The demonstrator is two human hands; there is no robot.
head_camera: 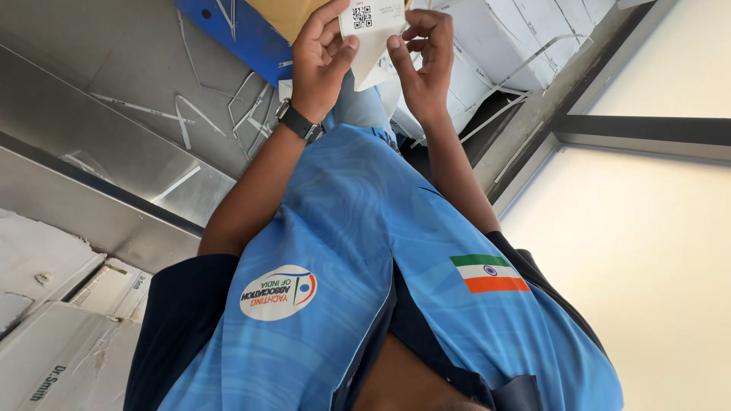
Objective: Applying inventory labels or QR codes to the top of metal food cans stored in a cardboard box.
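Both my hands are raised in front of my blue shirt and pinch one white paper label (371, 23) with a square black code printed on it. My left hand (320, 57), with a dark watch on its wrist, grips the label's left side with thumb and fingers. My right hand (422, 57) holds the right side, thumb against the paper's lower part. A brown paper parcel (283, 15) lies just behind the label at the top edge, partly hidden by my left hand.
A blue flat surface (244, 42) lies under the parcel. White strips of backing paper (186, 114) litter the grey floor. White boxes (499, 38) are stacked at the top right. A steel ledge (84, 190) and white cartons (61, 342) are on the left.
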